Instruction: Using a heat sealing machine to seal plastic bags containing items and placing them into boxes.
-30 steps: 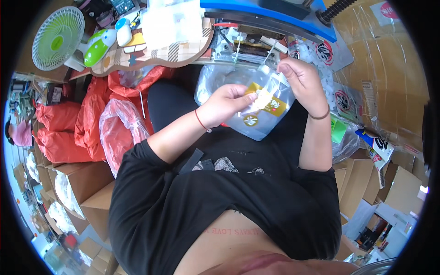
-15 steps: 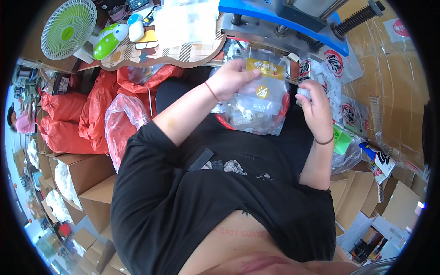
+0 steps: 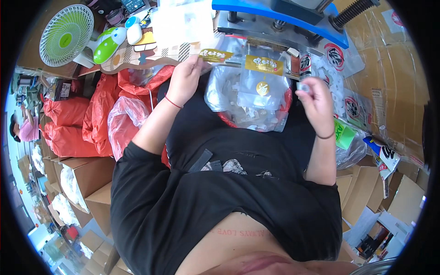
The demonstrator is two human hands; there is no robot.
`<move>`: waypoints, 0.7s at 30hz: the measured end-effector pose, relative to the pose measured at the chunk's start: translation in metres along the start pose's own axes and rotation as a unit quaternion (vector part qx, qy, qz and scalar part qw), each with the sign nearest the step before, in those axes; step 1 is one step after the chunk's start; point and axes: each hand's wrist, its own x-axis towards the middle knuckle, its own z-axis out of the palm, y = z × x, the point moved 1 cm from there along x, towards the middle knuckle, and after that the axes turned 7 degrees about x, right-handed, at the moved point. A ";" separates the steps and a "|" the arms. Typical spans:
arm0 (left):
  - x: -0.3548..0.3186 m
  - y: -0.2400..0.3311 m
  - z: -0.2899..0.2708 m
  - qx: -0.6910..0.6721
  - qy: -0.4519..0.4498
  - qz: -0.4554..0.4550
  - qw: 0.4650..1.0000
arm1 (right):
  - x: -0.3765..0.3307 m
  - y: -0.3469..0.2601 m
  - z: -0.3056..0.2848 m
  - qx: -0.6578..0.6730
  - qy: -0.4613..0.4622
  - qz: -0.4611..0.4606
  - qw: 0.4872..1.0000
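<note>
My left hand (image 3: 185, 82) is closed, its thumb and fingertips pinching the edge of a clear plastic bag with a gold band (image 3: 215, 56). Much of that bag is see-through and hard to trace. Another clear bag with a gold band (image 3: 261, 87) lies before me, over an open red-rimmed plastic sack (image 3: 227, 120) that holds small pale pieces. My right hand (image 3: 317, 105) is closed to the right of the sack. Between its thumb and fingers shows a small pale, shiny piece (image 3: 301, 86), too small to make out its kind.
A metal press with a blue plate (image 3: 284, 16) stands at the far edge. White sheets (image 3: 183, 25) and a green-white fan (image 3: 66, 35) are at the far left. Red sacks (image 3: 68, 112) lie on the left; a large cardboard box (image 3: 389, 68) stands on the right.
My left hand has moved left, away from the gold-banded bag in the middle, and a second gold-banded bag now shows at its fingertips. My right hand has barely moved.
</note>
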 end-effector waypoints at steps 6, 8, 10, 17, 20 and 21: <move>-0.018 0.046 0.046 0.054 -0.138 -0.021 0.989 | 0.038 -0.031 0.032 0.167 0.031 -0.026 0.985; -0.022 0.052 0.061 0.060 -0.176 -0.050 0.981 | 0.045 -0.030 0.027 0.219 0.073 -0.001 0.973; -0.028 0.048 0.073 0.004 -0.195 -0.069 0.978 | 0.050 -0.028 0.026 0.142 0.021 -0.031 0.989; -0.043 0.071 0.102 -0.249 -0.326 -0.228 0.883 | 0.045 -0.016 -0.006 0.062 -0.099 0.003 0.993; -0.046 0.062 0.115 -0.300 -0.331 -0.252 0.858 | 0.045 -0.013 -0.011 0.017 -0.173 0.034 0.984; -0.045 0.061 0.116 -0.300 -0.332 -0.251 0.858 | 0.043 -0.009 -0.010 0.018 -0.172 0.018 0.985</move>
